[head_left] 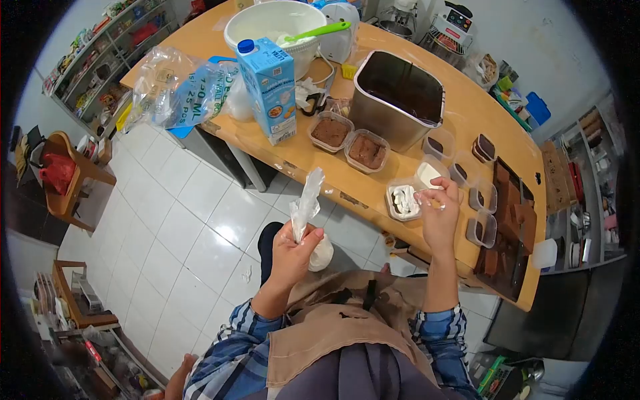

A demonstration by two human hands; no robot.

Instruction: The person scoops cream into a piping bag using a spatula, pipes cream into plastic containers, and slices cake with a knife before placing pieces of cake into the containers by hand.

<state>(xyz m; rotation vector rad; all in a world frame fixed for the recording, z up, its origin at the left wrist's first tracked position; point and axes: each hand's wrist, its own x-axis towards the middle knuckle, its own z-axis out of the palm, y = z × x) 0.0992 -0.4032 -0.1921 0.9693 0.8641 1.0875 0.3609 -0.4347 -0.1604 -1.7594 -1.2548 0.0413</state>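
Note:
My left hand (293,252) is wrapped around a piping bag (321,252). Its twisted clear top sticks up above my fist, and the part filled with white cream hangs below. Bent, with white smears on the fingers, my right hand (441,212) is over the table's front edge. Its fingertips are beside a square plastic tub (405,201) topped with piped white cream. Whether they pinch something small I cannot make out. Just behind is another tub (431,175) with a smooth white top. Two tubs of brown cake (331,131) stand further left.
A blue carton (269,93), a white bowl (250,23) with a green spatula (319,31) and a deep metal pan (397,100) stand on the wooden table. Several tubs with dark contents (477,199) sit right, near a tray of brown cake pieces (513,227). Plastic packaging (180,90) lies left.

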